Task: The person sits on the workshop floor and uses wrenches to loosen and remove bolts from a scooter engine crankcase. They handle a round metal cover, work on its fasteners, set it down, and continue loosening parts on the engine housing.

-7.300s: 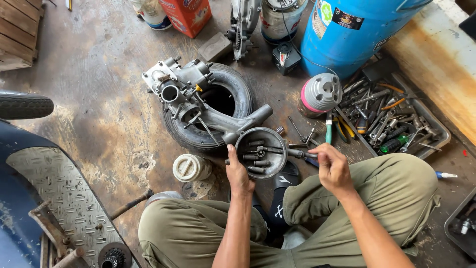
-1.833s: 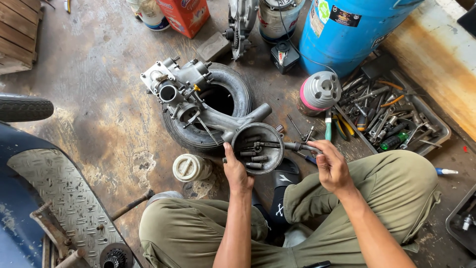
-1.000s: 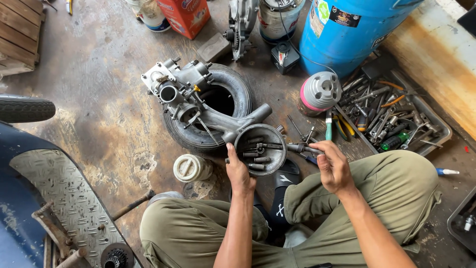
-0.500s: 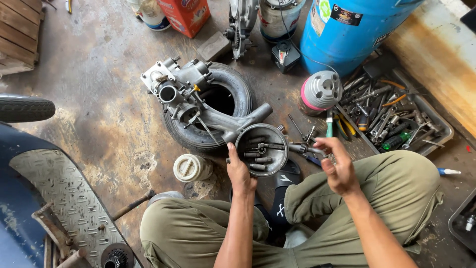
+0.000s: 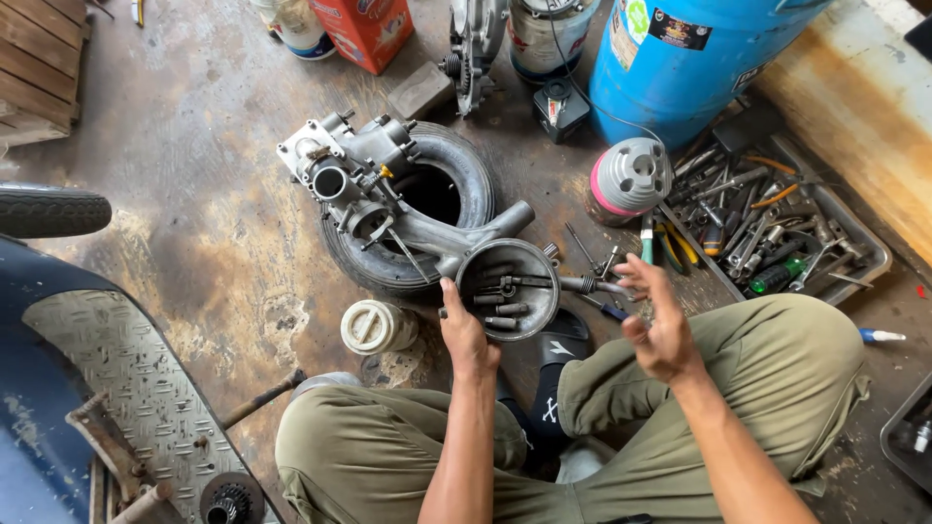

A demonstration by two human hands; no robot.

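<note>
1. Since half a second ago the right hand [image 5: 662, 325] has lifted off the axle stub beside the round drum housing [image 5: 508, 288] and now floats just right of it with fingers loosely spread, holding nothing. The left hand [image 5: 464, 335] has stayed put, its grip wrapped over the drum's near-left rim.
2. The work sits on a stained, oily concrete floor [image 5: 194, 194]; the person sits cross-legged on it in olive trousers.
3. The engine casing [image 5: 354, 175] runs up-left from the drum and lies across one small tyre [image 5: 456, 175], which is flat on the floor.
4. Counted around the drum:
   - one white ribbed cap [image 5: 374, 326] just to its left;
   - one finned cylinder with a pink band [image 5: 629, 180] up-right;
   - one blue barrel [image 5: 680, 58] farther up-right;
   - one metal tray of tools [image 5: 854, 238] well to the right;
   - one red carton [image 5: 364, 29] far above it.
5. A second tyre [image 5: 49, 209] shows far left of the drum, cut by the frame edge.
6. A blue scooter body with a checker-plate footboard [image 5: 107, 378] fills the lower left, partly out of frame.
7. The tools in the tray overlap too much to count. The small parts inside the drum are hard to tell apart. A dark tray [image 5: 908, 437] at the lower right is mostly cut off.
</note>
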